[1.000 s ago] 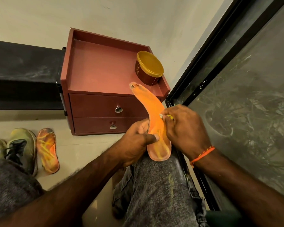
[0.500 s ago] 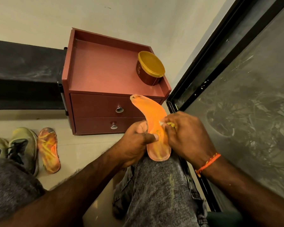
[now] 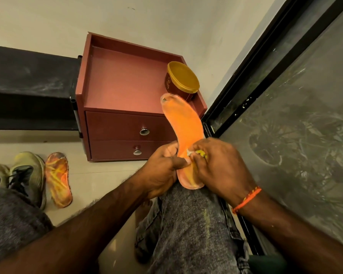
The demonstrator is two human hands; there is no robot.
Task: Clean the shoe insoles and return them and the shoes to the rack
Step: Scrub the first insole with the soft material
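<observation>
An orange insole (image 3: 183, 123) stands upright on my right knee, its heel end resting on the jeans. My left hand (image 3: 162, 171) grips its left edge, thumb across the front. My right hand (image 3: 220, 167) holds a small yellow brush (image 3: 199, 153) and presses its pale bristles against the insole's middle. A second orange and yellow insole (image 3: 58, 178) lies flat on the floor at the left. Beside it stand two olive-green shoes (image 3: 28, 175), the far left one partly cut off by the frame edge.
A red-brown two-drawer cabinet (image 3: 117, 125) stands against the wall ahead, with a brown tub with a gold lid (image 3: 181, 80) on its top. A dark shelf (image 3: 28, 86) runs along the left. A black-framed glass door (image 3: 285, 115) fills the right.
My right hand with the brush has shifted along the insole between frames, a scrubbing motion. The insole's tip dipped lower half a second ago and now stands higher again.
</observation>
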